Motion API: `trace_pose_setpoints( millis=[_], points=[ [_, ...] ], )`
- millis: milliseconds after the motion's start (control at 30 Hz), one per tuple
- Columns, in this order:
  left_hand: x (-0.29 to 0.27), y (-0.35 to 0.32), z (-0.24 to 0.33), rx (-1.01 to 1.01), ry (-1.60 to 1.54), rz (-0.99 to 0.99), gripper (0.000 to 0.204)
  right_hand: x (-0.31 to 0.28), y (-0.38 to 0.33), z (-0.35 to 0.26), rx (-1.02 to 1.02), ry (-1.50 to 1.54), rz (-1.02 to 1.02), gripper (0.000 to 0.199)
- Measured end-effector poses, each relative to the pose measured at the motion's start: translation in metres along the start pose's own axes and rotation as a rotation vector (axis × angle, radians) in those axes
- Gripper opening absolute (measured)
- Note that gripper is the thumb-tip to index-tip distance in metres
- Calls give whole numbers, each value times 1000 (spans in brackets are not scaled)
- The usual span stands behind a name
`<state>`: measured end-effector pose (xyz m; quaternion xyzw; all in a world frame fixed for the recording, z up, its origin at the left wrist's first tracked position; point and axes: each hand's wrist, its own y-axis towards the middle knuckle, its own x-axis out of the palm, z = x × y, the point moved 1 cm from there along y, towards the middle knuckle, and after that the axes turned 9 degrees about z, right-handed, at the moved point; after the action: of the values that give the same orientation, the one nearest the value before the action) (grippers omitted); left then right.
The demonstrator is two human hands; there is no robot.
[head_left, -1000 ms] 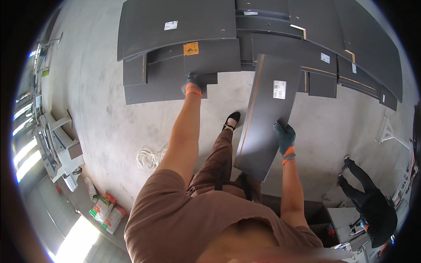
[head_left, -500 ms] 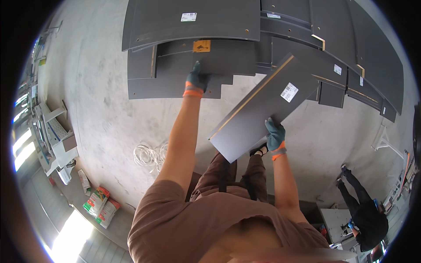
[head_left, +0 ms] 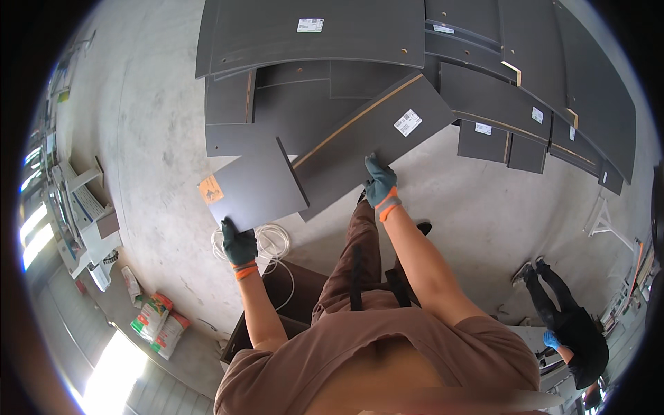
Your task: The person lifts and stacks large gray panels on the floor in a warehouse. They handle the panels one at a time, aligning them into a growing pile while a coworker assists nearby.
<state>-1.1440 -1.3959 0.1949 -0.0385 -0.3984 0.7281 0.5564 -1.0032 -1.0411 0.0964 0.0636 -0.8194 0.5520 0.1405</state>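
My left hand (head_left: 239, 246), in a dark green glove with an orange cuff, grips the near edge of a small grey panel (head_left: 259, 183). An orange sticker (head_left: 210, 189) marks that panel's left corner. With the same kind of glove on, my right hand (head_left: 381, 184) is closed on the near edge of a longer dark grey panel (head_left: 360, 149), its thumb on top and the other fingers hidden beneath. The long panel slants up to the right and shows a pale raw edge and a white label (head_left: 408, 123). The small panel's right end overlaps the long one's left end.
Several dark grey panels (head_left: 373, 28) lie spread out ahead. A coil of white cable (head_left: 273, 242) is on the floor, near a dark brown box (head_left: 304, 280). Colourful bags (head_left: 166, 332) lie at the lower left. A person in black (head_left: 577, 339) stands at the lower right.
My left hand has taken the orange-stickered panel from the stack and brought it back towards me, to the left. My right hand has carried the long panel leftward and a little away from me.
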Motion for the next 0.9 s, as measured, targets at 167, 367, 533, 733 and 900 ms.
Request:
trace_pose_setpoints(
  millis=[167,367,533,733,900],
  points=[
    [-6,-17,-3,-47,-8,-11,33,26,22,15,40,180,-53,34],
    [-28,-18,-23,-43,-5,133,31,82,59,24,-61,434,-13,33],
    [-32,-25,-22,-42,27,174,36,120,88,21,-54,563,-93,28],
    [-55,-20,-33,-31,21,220,32,147,109,40,50,739,-178,26],
    [-42,-14,-33,-64,43,214,31,142,136,40,93,685,-243,30]
  ],
)
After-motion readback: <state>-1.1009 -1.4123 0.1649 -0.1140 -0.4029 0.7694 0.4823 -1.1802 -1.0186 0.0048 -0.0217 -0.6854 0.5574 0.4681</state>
